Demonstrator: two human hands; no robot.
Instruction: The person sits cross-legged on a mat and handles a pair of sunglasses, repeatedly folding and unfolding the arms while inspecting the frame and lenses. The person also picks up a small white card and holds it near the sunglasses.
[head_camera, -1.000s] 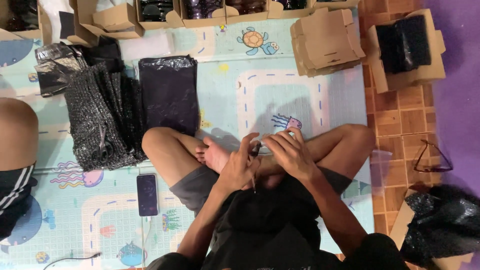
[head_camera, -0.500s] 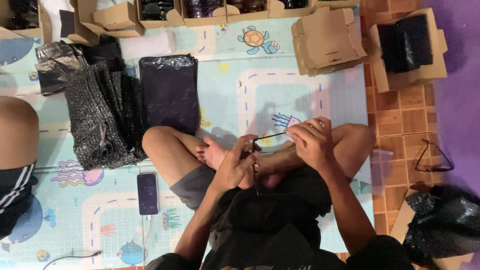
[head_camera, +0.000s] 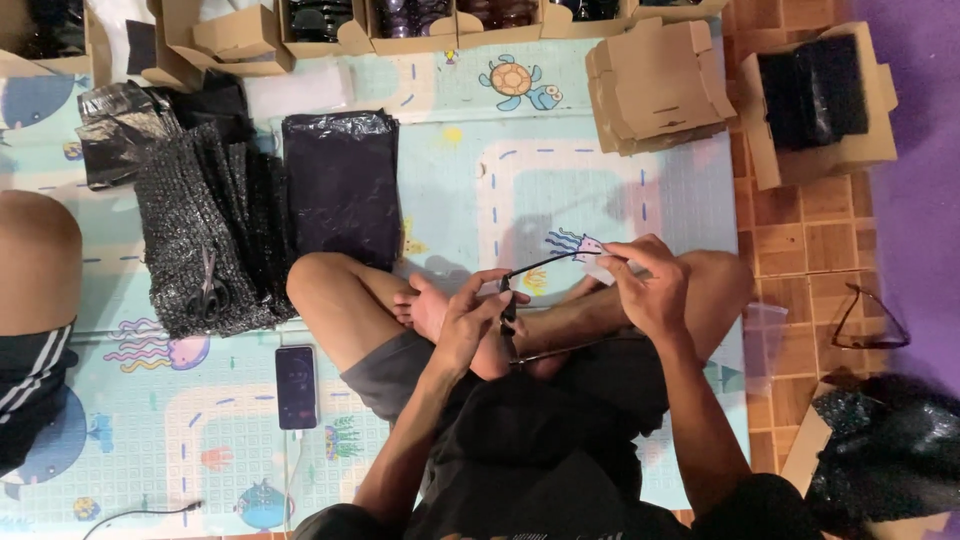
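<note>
sunglasses lenses hidden behind left hand, top boxes cropped by edge

Likely a home floor used for packing: children's play mat, brick-pattern tiles, rows of cardboard boxes.

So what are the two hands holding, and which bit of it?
A pair of dark glasses. The left hand pinches the front frame near the hinge, and the right hand holds the tip of one opened-out arm.

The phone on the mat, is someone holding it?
No, the phone lies alone on the mat, while both hands hold a pair of glasses.
</note>
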